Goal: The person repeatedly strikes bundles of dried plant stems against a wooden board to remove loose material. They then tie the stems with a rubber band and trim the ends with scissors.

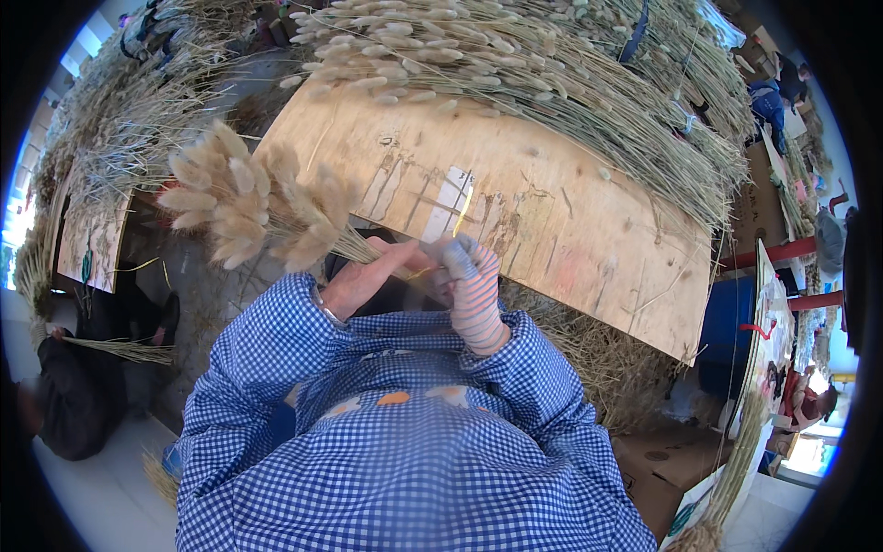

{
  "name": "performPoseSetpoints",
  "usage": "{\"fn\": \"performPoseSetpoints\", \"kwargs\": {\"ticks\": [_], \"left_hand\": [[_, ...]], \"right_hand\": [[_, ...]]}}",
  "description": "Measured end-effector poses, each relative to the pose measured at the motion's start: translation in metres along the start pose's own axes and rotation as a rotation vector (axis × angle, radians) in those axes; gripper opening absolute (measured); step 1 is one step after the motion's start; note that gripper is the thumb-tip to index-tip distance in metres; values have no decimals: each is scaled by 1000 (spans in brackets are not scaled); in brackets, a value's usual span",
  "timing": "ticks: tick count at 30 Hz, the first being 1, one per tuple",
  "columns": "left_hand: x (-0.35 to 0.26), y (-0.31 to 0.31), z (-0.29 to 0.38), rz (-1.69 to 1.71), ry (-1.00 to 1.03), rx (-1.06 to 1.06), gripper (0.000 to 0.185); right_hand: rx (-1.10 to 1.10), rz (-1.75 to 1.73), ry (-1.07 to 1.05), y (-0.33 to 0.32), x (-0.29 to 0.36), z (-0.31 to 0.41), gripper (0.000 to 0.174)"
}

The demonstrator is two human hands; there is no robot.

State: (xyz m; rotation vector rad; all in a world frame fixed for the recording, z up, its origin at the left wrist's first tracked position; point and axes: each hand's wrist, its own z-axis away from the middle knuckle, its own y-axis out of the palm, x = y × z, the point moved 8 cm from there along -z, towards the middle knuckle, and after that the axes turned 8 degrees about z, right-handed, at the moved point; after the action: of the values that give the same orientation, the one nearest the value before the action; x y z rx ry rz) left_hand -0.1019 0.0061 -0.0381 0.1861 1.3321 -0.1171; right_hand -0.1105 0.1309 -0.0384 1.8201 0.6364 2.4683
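A bunch of dried bunny-tail grass points to the left, its fluffy heads in front of the table's left end. My left hand, bare, is closed around the stems just below the heads. At the stems' other side is my right hand, in a striped knit glove, with its fingers bent in. A thin yellow tie sticks up from the gloved fingers, and part of it crosses the stems between my hands. The stem ends are blurred and partly hidden by my hands.
Before me stands a plywood table, with a large pile of bunny-tail stems along its far side. More dried grass is heaped at left. A person sits at left holding stems. Cardboard boxes lie at lower right.
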Motion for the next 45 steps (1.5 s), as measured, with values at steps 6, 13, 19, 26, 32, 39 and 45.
{"fn": "performPoseSetpoints", "kwargs": {"ticks": [6, 13, 19, 26, 32, 39, 45], "left_hand": [[-15, 28, -4, 127, 202, 166, 41], [-2, 59, -4, 523, 86, 173, 28], [1, 70, -9, 673, 141, 229, 22], [-6, 62, -5, 627, 397, 45, 26], [-7, 52, -2, 616, 443, 12, 28], [-5, 55, -2, 553, 363, 64, 33], [-10, 65, 0, 536, 390, 122, 30]], "right_hand": [[-170, -15, -21, -20, 11, 4, 30], [-195, -166, -7, -39, 30, 7, 31], [-228, -354, -93, -57, 53, 7, 31], [-220, -313, -58, -58, 58, 7, 31], [-107, 302, -150, -59, 72, 25, 26], [199, 102, 21, -65, 60, 46, 23], [142, -537, -231, -53, 50, 16, 34]]}}
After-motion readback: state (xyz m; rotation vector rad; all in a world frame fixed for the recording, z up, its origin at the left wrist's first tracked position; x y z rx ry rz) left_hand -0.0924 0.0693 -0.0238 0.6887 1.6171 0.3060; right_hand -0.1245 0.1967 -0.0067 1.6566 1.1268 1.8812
